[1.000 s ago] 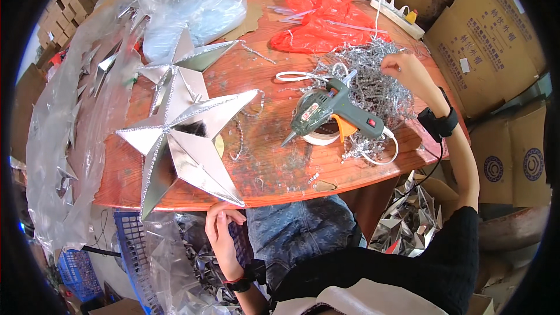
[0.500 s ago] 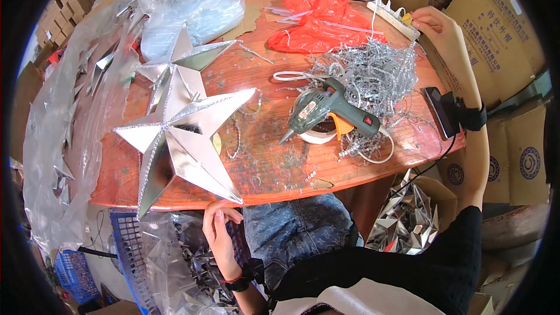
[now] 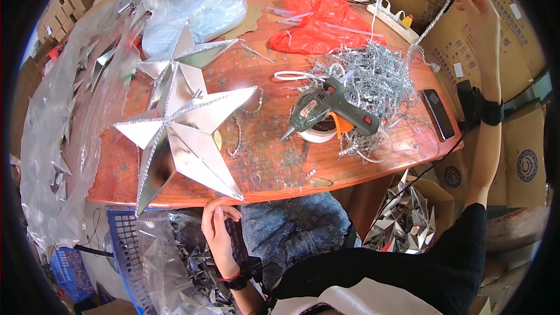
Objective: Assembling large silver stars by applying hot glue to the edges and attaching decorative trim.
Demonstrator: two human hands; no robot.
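At the near edge of the glossy orange-brown wooden table (image 3: 274,178), the person's left hand (image 3: 219,221) is loosely bent, with nothing visible in it, beside one tip of the nearer silver five-pointed star (image 3: 195,160). That star lies face up, its ridges lined with glittery silver trim, one point jutting past the edge; the placing seems to keep it within easy reach. The dark green glue gun with an orange trigger (image 3: 315,108) rests across a white round roll (image 3: 318,136), probably so that its nozzle stays off the wood. Behind lies the tangled heap of silver tinsel (image 3: 382,84).

Beyond the table's right side, the right hand (image 3: 471,3) is raised high, fingertips pinched on a thin silver tinsel strand (image 3: 432,25), which slants down toward the heap; the height seems to draw its length clear of the tangle.

The far silver star (image 3: 182,79) is partly covered by the nearer one. Whether the left fingers touch the star or only the table edge cannot be told, nor whether the strand's lower end is free of the heap. What the crumpled red plastic bag (image 3: 315,26) holds is mostly hidden.
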